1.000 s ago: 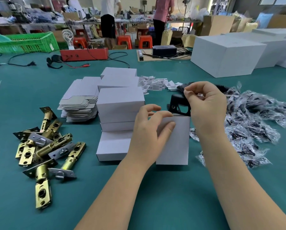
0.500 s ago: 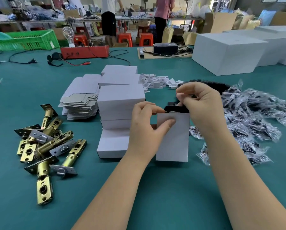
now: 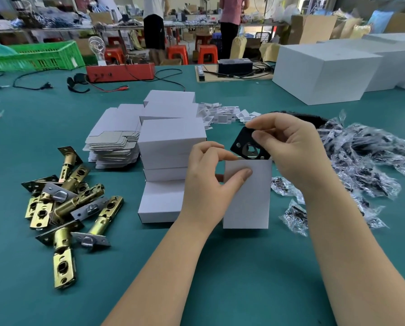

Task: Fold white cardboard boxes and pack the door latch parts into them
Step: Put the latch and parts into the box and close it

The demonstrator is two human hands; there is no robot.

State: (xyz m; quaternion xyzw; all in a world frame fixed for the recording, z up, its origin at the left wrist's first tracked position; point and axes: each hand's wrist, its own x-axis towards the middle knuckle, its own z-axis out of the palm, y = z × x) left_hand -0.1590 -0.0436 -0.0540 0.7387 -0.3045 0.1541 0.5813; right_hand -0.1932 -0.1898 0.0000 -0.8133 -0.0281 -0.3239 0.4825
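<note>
We are pinching black plate [image 3: 248, 147] in right hand [image 3: 290, 156] | directly above upright box [image 3: 247, 196] mouth | left hand [image 3: 208, 182] gripping box

An upright box [image 3: 247, 196] stands at mid-frame on the surface [image 3: 232, 278], between the left hand [image 3: 208, 182] and the right hand [image 3: 290, 149]. A latch plate [image 3: 246, 147] sits just above its open top. Stacked folded boxes [image 3: 170, 147] lie left of it, flat box blanks [image 3: 114, 140] further left. Latch bolts [image 3: 62, 208] lie at lower left. Bagged parts [image 3: 366, 156] spread at right.
</note>
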